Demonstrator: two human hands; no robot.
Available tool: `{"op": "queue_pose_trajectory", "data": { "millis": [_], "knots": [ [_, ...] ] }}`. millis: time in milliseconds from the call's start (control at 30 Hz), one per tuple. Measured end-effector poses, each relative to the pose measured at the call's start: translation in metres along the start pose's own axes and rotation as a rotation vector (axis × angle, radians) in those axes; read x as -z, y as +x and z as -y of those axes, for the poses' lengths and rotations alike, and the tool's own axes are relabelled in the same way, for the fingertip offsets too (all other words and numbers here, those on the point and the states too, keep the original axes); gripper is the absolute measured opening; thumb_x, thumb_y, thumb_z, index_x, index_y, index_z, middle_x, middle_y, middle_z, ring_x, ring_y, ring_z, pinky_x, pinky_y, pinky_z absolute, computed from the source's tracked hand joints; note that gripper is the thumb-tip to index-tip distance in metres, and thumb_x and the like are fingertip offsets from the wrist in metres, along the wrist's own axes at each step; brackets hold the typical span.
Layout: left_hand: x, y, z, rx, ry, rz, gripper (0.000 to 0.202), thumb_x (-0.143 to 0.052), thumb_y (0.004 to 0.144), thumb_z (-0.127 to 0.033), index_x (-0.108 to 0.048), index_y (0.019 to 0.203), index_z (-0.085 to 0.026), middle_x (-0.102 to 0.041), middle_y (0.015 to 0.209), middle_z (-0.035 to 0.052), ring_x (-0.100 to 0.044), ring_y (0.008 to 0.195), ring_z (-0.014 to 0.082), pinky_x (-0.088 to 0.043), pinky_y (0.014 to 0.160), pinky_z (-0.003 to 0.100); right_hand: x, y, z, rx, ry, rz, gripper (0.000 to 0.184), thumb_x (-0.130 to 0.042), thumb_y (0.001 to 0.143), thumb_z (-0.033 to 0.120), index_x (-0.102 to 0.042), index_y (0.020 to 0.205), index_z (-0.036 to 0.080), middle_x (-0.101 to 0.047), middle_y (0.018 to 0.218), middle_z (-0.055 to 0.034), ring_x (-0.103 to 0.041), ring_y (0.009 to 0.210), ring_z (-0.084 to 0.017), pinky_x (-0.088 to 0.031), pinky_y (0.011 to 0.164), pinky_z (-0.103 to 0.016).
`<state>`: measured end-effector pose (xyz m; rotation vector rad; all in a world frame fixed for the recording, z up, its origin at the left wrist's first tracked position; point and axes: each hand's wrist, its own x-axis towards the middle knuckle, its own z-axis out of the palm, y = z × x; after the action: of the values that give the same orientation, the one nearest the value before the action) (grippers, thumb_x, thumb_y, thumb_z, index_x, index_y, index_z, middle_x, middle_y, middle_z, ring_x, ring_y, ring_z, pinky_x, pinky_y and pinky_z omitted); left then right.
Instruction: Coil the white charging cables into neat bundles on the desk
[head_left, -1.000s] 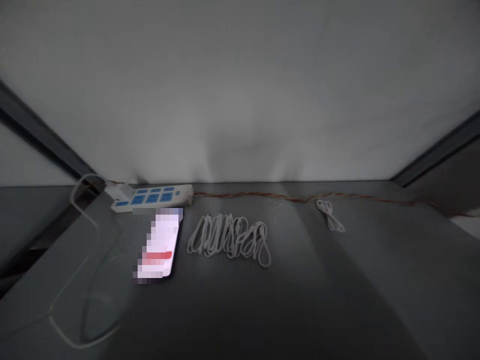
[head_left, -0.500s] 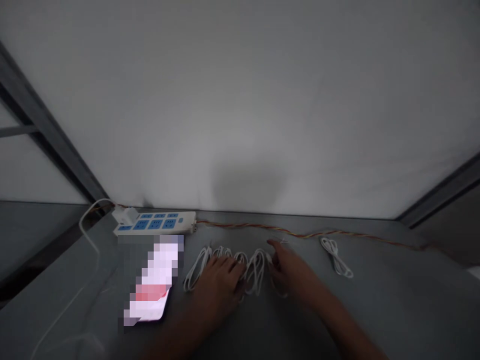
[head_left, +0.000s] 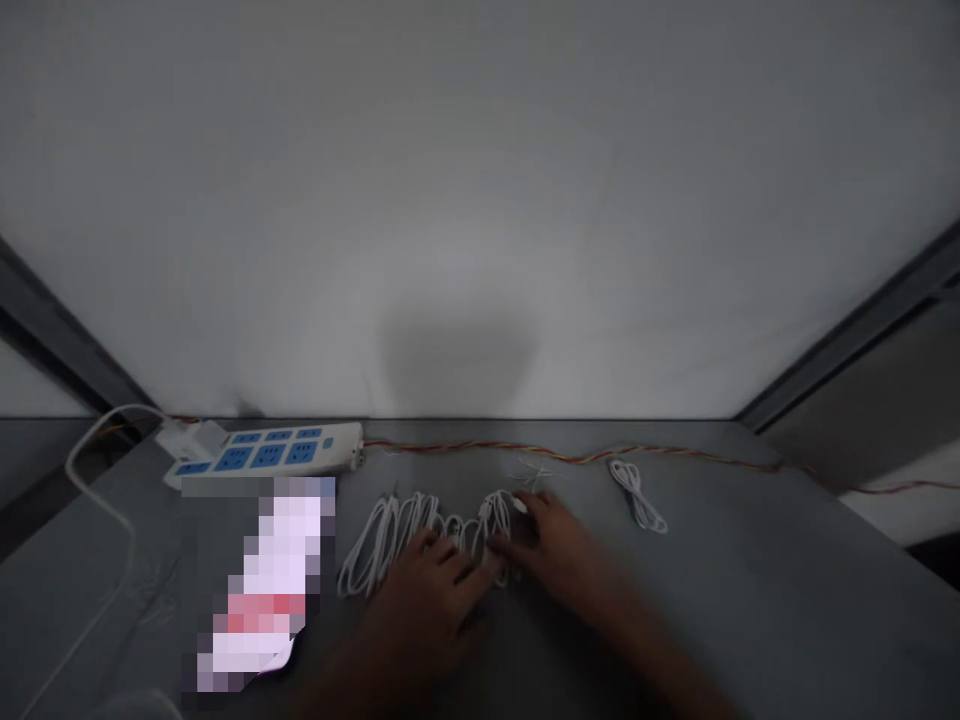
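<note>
A long bundle of coiled white cables (head_left: 390, 530) lies across the middle of a grey table (head_left: 750, 600). My left hand (head_left: 431, 600) rests on the bundle's near side, fingers stretched over the loops. My right hand (head_left: 559, 550) lies at the bundle's right end, its fingertips touching the last loops. Whether either hand grips a cable is not visible in the dim, blurred picture.
A white power strip (head_left: 262, 452) with blue sockets lies at the back left, a white cord (head_left: 97, 480) leading off it. A lit phone (head_left: 262, 590) lies front left. A small coiled white cable (head_left: 637, 495) lies back right. A twisted red-yellow wire (head_left: 600, 456) runs along the wall.
A second ago no hands were in view. Both hands came onto the cable bundle, and my right hand has since moved left against its end. The view shifted slightly.
</note>
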<state>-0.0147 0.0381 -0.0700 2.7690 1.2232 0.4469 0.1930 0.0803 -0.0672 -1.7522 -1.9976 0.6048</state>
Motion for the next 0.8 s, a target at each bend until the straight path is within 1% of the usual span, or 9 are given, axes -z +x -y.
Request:
{"op": "queue_pose_trajectory", "data": {
  "millis": [67,167,300,433,500,567,667,733,800],
  "knots": [
    [0.002,-0.001,0.0,0.052,0.017,0.014,0.039,-0.059,0.087,-0.023,-0.057,0.127,-0.022,-0.072,0.099,0.0048,-0.063,0.094,0.0257,-0.04,0.092,0.045,-0.001,-0.003,0.0,0.019,-0.04,0.039,0.043,-0.066,0.078,0.039,-0.064,0.115,0.017,-0.064,0.106,-0.0131,-0.062,0.092,-0.027,-0.048,0.081,-0.035],
    [0.009,0.0,0.005,0.153,0.049,0.032,0.035,-0.051,0.088,-0.012,-0.061,0.121,-0.02,-0.073,0.104,0.0062,-0.063,0.097,0.026,-0.04,0.091,0.046,0.005,-0.002,-0.004,0.062,-0.016,0.06,0.021,-0.063,0.076,0.025,-0.066,0.095,0.017,-0.064,0.096,-0.009,-0.061,0.082,-0.022,-0.045,0.072,-0.029],
    [0.018,0.0,0.01,0.221,0.077,-0.042,0.037,-0.052,0.083,-0.011,-0.063,0.117,-0.02,-0.074,0.102,0.006,-0.063,0.098,0.0284,-0.039,0.092,0.05,0.014,0.004,-0.006,0.044,0.073,0.023,0.006,-0.058,0.078,0.023,-0.06,0.08,0.018,-0.059,0.071,-0.0001,-0.054,0.064,-0.016,-0.037,0.058,-0.025],
    [0.017,-0.001,0.004,0.223,-0.002,-0.213,0.027,-0.055,0.085,-0.019,-0.064,0.111,-0.02,-0.073,0.106,0.0061,-0.063,0.098,0.0272,-0.041,0.091,0.048,0.018,0.003,0.002,0.133,0.39,0.092,0.009,-0.056,0.084,0.028,-0.057,0.082,0.019,-0.054,0.069,0.0035,-0.051,0.062,-0.013,-0.038,0.057,-0.022],
    [0.014,0.0,-0.002,0.236,-0.033,-0.235,0.025,-0.05,0.09,-0.019,-0.062,0.112,-0.019,-0.074,0.097,0.0066,-0.065,0.091,0.0247,-0.044,0.087,0.043,0.019,-0.001,0.008,0.144,0.631,0.14,0.011,-0.061,0.084,0.03,-0.058,0.084,0.02,-0.054,0.072,0.0038,-0.052,0.065,-0.013,-0.041,0.061,-0.022],
    [0.012,0.003,-0.008,0.243,-0.036,-0.191,0.03,-0.048,0.092,-0.017,-0.058,0.12,-0.017,-0.074,0.091,0.0071,-0.066,0.086,0.0243,-0.047,0.083,0.042,0.02,-0.004,0.013,0.128,0.774,0.21,0.014,-0.066,0.082,0.033,-0.059,0.084,0.021,-0.056,0.074,0.0038,-0.054,0.067,-0.013,-0.042,0.064,-0.022],
    [0.01,0.006,-0.015,0.209,0.008,-0.103,0.039,-0.052,0.09,-0.015,-0.055,0.128,-0.017,-0.072,0.104,0.0089,-0.065,0.094,0.0274,-0.047,0.085,0.045,0.023,-0.006,0.016,0.115,0.833,0.338,0.022,-0.069,0.08,0.041,-0.065,0.088,0.021,-0.063,0.079,0.0015,-0.056,0.07,-0.015,-0.044,0.065,-0.024],
    [0.008,0.008,-0.019,0.194,0.061,-0.071,0.036,-0.054,0.088,-0.014,-0.059,0.123,-0.019,-0.069,0.116,0.0101,-0.063,0.101,0.0301,-0.046,0.088,0.048,0.023,-0.006,0.015,0.109,0.83,0.395,0.03,-0.066,0.081,0.049,-0.069,0.092,0.021,-0.065,0.08,-0.0002,-0.057,0.07,-0.016,-0.044,0.063,-0.025],
    [0.005,0.009,-0.021,0.188,0.092,-0.049,0.029,-0.055,0.088,-0.012,-0.065,0.114,-0.019,-0.068,0.118,0.0103,-0.063,0.103,0.0302,-0.045,0.09,0.049,0.023,-0.004,0.011,0.067,0.833,0.38,0.037,-0.063,0.082,0.053,-0.072,0.093,0.02,-0.065,0.078,-0.0011,-0.056,0.069,-0.016,-0.043,0.061,-0.024]
  ]
}}
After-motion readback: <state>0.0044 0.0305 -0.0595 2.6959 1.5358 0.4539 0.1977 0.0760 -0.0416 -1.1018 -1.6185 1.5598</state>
